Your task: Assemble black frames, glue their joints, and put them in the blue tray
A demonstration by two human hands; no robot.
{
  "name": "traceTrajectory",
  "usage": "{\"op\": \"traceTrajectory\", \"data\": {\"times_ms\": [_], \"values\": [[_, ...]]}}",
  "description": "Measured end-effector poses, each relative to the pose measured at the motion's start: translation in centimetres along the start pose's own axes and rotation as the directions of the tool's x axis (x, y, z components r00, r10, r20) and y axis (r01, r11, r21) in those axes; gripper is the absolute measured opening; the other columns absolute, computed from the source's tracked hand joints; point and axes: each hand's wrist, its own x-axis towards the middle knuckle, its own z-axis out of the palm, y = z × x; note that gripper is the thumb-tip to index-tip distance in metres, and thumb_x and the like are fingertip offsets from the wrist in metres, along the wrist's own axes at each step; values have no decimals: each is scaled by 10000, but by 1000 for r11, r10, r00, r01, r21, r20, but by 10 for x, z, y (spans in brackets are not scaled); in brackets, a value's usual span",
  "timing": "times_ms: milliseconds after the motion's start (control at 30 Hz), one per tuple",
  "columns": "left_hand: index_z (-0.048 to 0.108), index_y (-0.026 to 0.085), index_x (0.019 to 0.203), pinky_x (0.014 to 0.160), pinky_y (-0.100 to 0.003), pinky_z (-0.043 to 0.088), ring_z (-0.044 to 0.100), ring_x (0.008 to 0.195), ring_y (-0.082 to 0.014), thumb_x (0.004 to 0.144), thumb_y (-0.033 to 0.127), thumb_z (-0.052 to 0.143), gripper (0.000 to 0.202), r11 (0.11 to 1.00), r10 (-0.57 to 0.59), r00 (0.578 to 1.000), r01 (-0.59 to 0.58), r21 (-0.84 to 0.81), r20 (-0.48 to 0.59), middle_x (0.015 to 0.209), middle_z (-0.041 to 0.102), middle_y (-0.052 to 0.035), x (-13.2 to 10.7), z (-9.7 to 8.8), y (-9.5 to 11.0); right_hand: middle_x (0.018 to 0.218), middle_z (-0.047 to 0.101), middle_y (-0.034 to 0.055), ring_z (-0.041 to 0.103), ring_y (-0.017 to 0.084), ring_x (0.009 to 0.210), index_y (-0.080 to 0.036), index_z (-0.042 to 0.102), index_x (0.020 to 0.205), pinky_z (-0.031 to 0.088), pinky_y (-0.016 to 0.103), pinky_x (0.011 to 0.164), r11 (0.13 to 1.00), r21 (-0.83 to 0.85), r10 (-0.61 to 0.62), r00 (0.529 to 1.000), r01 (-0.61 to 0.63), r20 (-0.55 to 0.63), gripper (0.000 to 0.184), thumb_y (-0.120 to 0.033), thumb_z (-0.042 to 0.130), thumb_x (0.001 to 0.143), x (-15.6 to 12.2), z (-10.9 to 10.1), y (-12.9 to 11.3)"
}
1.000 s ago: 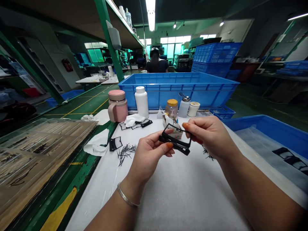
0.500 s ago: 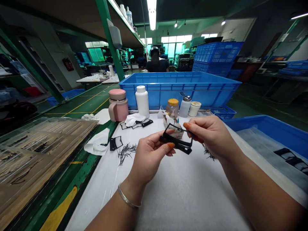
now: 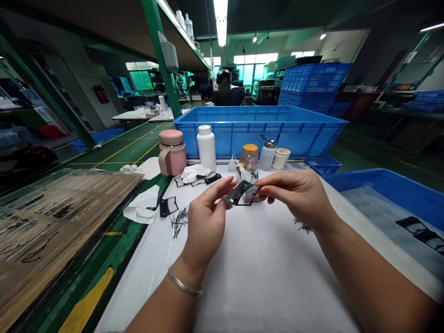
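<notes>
Both my hands hold one small black rectangular frame [image 3: 240, 194] above the white table [image 3: 263, 273]. My left hand [image 3: 207, 221], with a silver bracelet on the wrist, pinches its left end between thumb and fingers. My right hand [image 3: 299, 196] grips its right end with closed fingers. The frame is tilted, so that I see it nearly edge-on. A heap of thin black pins [image 3: 179, 221] lies to the left of my left hand, with another black frame [image 3: 168, 206] beside it.
A pink mug [image 3: 172, 152], a white bottle [image 3: 206, 147], a yellow-lidded jar [image 3: 249, 157] and small dispensers stand before a big blue crate [image 3: 260, 129]. White cloths [image 3: 141, 211] lie at left, by clear trays [image 3: 52, 217]. A blue bin [image 3: 395, 194] holds black frames at right. A person stands far behind.
Both hands have turned the black frame from an open, face-up hold to a tilted, nearly edge-on one and lifted it slightly. My left fingers have stretched out along it.
</notes>
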Motion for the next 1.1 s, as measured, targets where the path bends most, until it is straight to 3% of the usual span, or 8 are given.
{"op": "traceTrajectory", "data": {"times_ms": [100, 167, 367, 567, 767, 1100], "values": [[631, 212, 1173, 642, -209, 539, 606, 944, -174, 893, 288, 548, 301, 985, -101, 995, 97, -143, -21, 1073, 656, -71, 5, -3, 0, 797, 728, 48, 693, 184, 684, -200, 763, 890, 580, 262, 565, 999, 30, -33, 999, 33, -4, 124, -239, 744, 774, 1, -1, 8], [655, 207, 1128, 578, -189, 516, 577, 806, -140, 883, 379, 571, 311, 981, -128, 991, 124, -151, -22, 954, 640, -56, 7, -6, 0, 791, 728, 46, 692, 181, 668, -202, 764, 880, 592, 270, 572, 998, 54, -43, 999, 42, 13, 118, -226, 750, 765, 1, -2, 11], [708, 156, 1002, 529, -193, 474, 515, 587, -92, 832, 360, 635, 276, 987, -151, 984, 155, -38, 90, 805, 628, -42, 7, -6, 4, 783, 723, 54, 689, 190, 678, -200, 761, 871, 605, 293, 589, 994, 97, -45, 998, 41, 46, 115, -220, 757, 757, 2, -2, 14], [611, 177, 1114, 455, -162, 413, 446, 532, -73, 818, 352, 658, 347, 977, -180, 981, 187, -104, 74, 673, 493, 32, 7, -8, 3, 780, 724, 48, 686, 183, 678, -226, 766, 850, 584, 265, 570, 979, 203, -24, 999, 16, 36, 130, -184, 780, 728, 3, -6, 21], [611, 147, 767, 422, -173, 374, 441, 508, -74, 829, 414, 634, 274, 979, -190, 971, 198, -40, 147, 655, 515, 9, 6, -10, 5, 797, 716, 65, 675, 192, 673, -212, 762, 827, 569, 294, 564, 945, 321, 31, 994, -65, 109, 123, -220, 796, 709, 6, -8, 27], [572, 144, 703, 417, -161, 407, 450, 496, -66, 811, 371, 665, 269, 968, -199, 941, 232, -93, 272, 625, 483, 22, 5, -8, 8, 789, 701, 59, 664, 190, 690, -202, 750, 837, 555, 318, 613, 913, 384, 74, 982, -135, 171, 147, -257, 796, 708, 8, -9, 34]]}}
